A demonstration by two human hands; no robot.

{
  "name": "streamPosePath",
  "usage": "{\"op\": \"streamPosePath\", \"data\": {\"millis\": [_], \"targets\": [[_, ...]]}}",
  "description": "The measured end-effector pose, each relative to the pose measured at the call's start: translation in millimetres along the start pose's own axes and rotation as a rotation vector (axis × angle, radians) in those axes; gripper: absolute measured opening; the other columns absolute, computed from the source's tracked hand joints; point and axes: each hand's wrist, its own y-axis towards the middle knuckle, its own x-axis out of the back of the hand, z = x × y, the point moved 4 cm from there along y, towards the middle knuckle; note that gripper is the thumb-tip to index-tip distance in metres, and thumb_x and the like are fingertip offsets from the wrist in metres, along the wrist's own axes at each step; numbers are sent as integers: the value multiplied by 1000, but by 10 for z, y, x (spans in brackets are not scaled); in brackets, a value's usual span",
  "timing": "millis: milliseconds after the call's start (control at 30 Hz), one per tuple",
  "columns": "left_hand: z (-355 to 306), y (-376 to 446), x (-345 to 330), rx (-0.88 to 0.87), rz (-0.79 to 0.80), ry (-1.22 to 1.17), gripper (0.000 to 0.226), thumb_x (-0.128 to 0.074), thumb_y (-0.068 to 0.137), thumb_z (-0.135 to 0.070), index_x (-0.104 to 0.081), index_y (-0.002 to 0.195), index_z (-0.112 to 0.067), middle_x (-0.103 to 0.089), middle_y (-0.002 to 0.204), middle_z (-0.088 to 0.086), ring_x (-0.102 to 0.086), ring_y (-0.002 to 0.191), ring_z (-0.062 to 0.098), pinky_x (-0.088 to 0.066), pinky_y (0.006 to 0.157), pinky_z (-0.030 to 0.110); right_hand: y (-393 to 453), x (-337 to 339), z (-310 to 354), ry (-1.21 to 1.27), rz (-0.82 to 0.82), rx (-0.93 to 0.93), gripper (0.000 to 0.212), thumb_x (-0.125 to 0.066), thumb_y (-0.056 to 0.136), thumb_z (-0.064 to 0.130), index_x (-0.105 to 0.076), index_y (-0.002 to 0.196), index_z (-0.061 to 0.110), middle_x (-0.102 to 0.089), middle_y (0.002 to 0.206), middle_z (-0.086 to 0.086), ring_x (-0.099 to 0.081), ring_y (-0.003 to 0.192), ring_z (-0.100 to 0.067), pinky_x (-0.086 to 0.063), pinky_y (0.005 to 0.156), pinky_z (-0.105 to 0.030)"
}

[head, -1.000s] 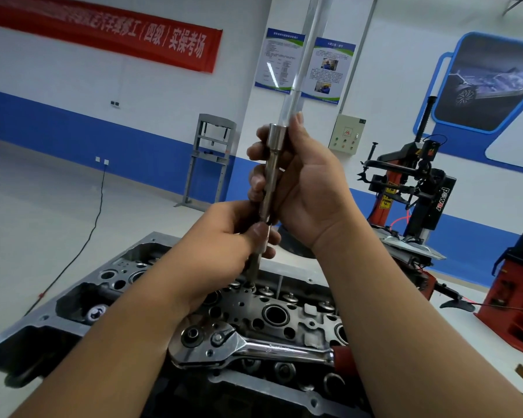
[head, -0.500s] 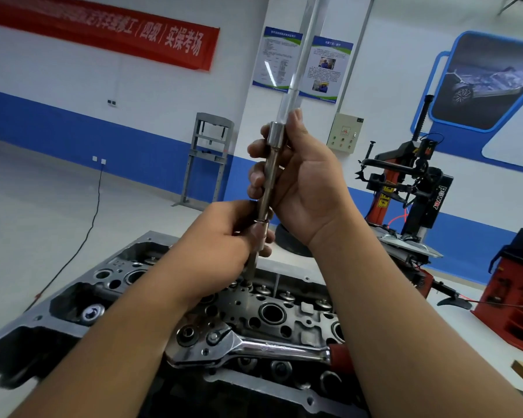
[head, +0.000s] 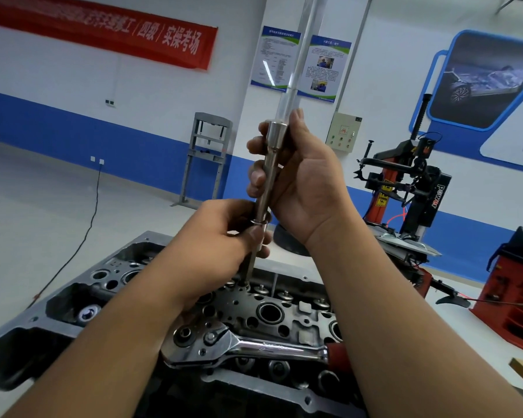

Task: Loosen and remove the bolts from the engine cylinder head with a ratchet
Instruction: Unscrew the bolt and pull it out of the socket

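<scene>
A silver bolt (head: 266, 188) is seen at centre above a dark grey cylinder head (head: 284, 315). A chrome ratchet (head: 242, 348) with a red grip is shown at lower centre. A red banner (head: 103, 34) with pale lettering is hung upper left, above a white wall (head: 58, 82) banded in blue.

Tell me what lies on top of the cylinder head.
A ratchet lies flat on the cylinder head. Its red grip end is hidden by the right forearm; the left forearm covers part of the head.
</scene>
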Motion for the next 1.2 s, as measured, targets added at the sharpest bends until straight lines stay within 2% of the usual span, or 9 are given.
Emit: {"op": "streamPosePath", "data": {"millis": [167, 267, 400, 500, 633, 733, 833, 1067, 1200], "targets": [[19, 4, 95, -36, -123, 41, 24, -93, 74, -29, -76, 90, -33, -76, 82, -1, -78, 73, 26, -65, 74, 53, 4, 5, -3, -24, 22, 85, 37, -63, 97, 44, -55, 95, 7, -71, 80, -6, -56, 51, -21, -48, 53, -33], [19, 18, 62, -32, -67, 16, 10, -83, 87, -29, -76, 92, -34, -79, 87, -2, -79, 81, 21, -64, 78, 53, 14, 2, -4, -13, 16, 77, 39, -58, 101, 44, -61, 85, 9, -71, 81, -7, -57, 51, -22, -49, 54, -34], [-8, -1, -29, -30, 73, -3, 19, -66, 101, -21, -74, 98, -39, -80, 97, -5, -77, 95, 12, -61, 87, 54, 24, 23, -9, 35, -7, 37, 43, -53, 106, 42, -61, 76, 12, -69, 74, -6, -51, 41, -20, -44, 48, -27], [-4, 1, 10, -62, 0, 11, 16, -76, 94, -24, -74, 95, -40, -79, 91, -3, -78, 87, 17, -63, 81, 56, 8, 4, -12, 33, 25, 12, 50, -52, 100, 58, -61, 82, 12, -68, 74, -4, -52, 46, -19, -45, 52, -28], [-6, -5, 63, -74, -89, -10, 21, -87, 71, -41, -78, 90, -36, -79, 85, 0, -78, 77, 21, -65, 75, 51, -1, -28, -21, -35, 70, 72, 31, -64, 96, 40, -61, 93, 9, -66, 76, -4, -52, 51, -18, -45, 55, -31], [-7, 14, 39, -57, -70, -20, 3, -75, 94, -31, -78, 92, -31, -79, 86, 0, -78, 83, 20, -64, 82, 54, -4, -33, -25, -41, 74, 54, 33, -57, 102, 41, -64, 95, 10, -68, 79, -3, -53, 52, -18, -45, 54, -30], [11, 19, -5, -1, -5, -21, 19, -58, 106, -20, -74, 101, -28, -79, 94, -5, -77, 91, 13, -62, 88, 51, -2, -20, -15, -20, 62, 5, 41, -49, 104, 47, -66, 96, 11, -70, 79, -3, -53, 51, -19, -44, 54, -29], [-5, -10, 97, -39, -156, 61, 19, -90, 80, -29, -76, 92, -32, -77, 83, -4, -77, 73, 19, -64, 75, 51, -8, -19, -22, -56, 43, 54, 30, -62, 99, 40, -53, 97, 11, -69, 79, -6, -55, 54, -22, -48, 57, -34], [-6, 3, 40, -15, -80, 37, 6, -73, 97, -25, -75, 93, -30, -79, 86, -5, -77, 82, 14, -63, 85, 53, -11, -50, -25, -37, 34, 24, 34, -52, 105, 42, -56, 98, 9, -70, 78, -6, -56, 53, -21, -48, 55, -34]]}}
